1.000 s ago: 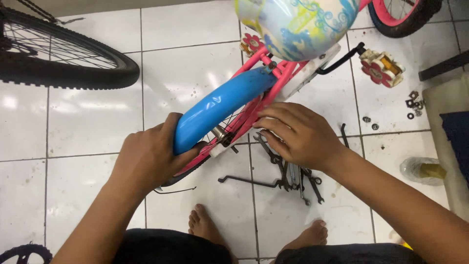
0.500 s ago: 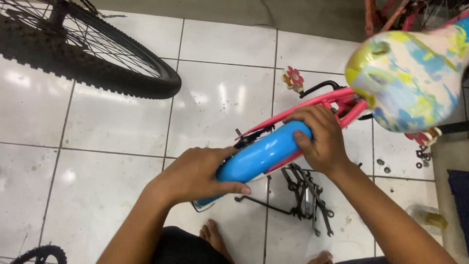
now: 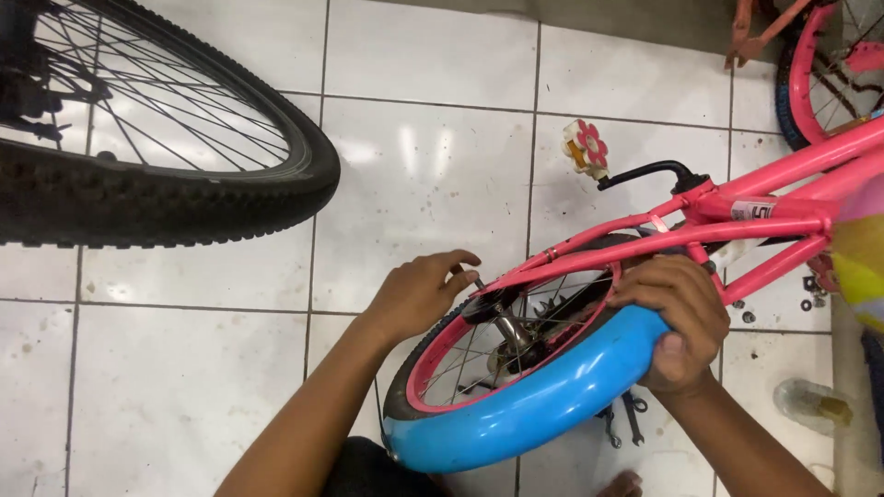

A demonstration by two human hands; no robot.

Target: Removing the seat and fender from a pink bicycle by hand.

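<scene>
A small pink bicycle frame point(image 3: 737, 230) lies tilted over the white tiled floor. Its rear wheel has a pink rim point(image 3: 460, 368) under a curved blue mudguard point(image 3: 525, 414). My right hand point(image 3: 677, 317) grips the upper end of the blue mudguard where it meets the pink stays. My left hand point(image 3: 419, 293) rests by the wheel's axle point(image 3: 488, 308), fingertips touching the end of the pink stay. A white pedal with a pink flower point(image 3: 587, 147) sticks up on a black crank point(image 3: 645, 172).
A large black bicycle wheel point(image 3: 166, 175) with a knobby tyre fills the upper left. Another pink-rimmed wheel point(image 3: 810, 83) sits at the top right. Loose nuts point(image 3: 810, 299) and black wrenches point(image 3: 626, 419) lie on the tiles near my right arm, beside a clear plastic bottle point(image 3: 810, 405).
The view has shifted right and down, uncovering the rear wheel. My left hand left the blue mudguard and went to the axle. My right hand now holds the mudguard's upper end.
</scene>
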